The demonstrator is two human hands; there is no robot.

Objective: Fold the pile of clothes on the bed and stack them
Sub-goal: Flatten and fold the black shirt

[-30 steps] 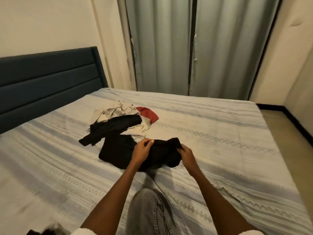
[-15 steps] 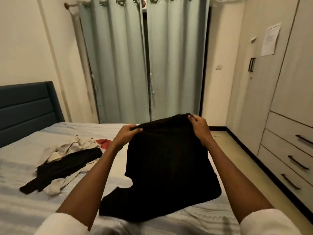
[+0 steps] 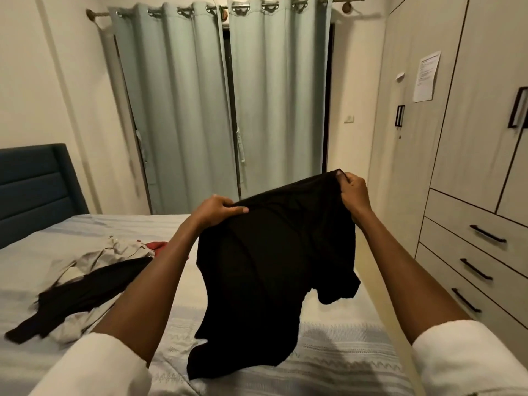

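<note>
You held the black shirt (image 3: 274,252) up above the bed (image 3: 328,347), near its right edge. Your left hand (image 3: 217,211) and right hand (image 3: 353,190) pinched its top edge with curled fingers, probably so it hung open for folding. The pile (image 3: 94,275) lay toward the left side.

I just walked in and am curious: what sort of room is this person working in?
Most likely a bedroom. There is a bed with a dark padded headboard, a built-in wardrobe with drawers along the right wall, and long curtains drawn shut at the far end.
</note>
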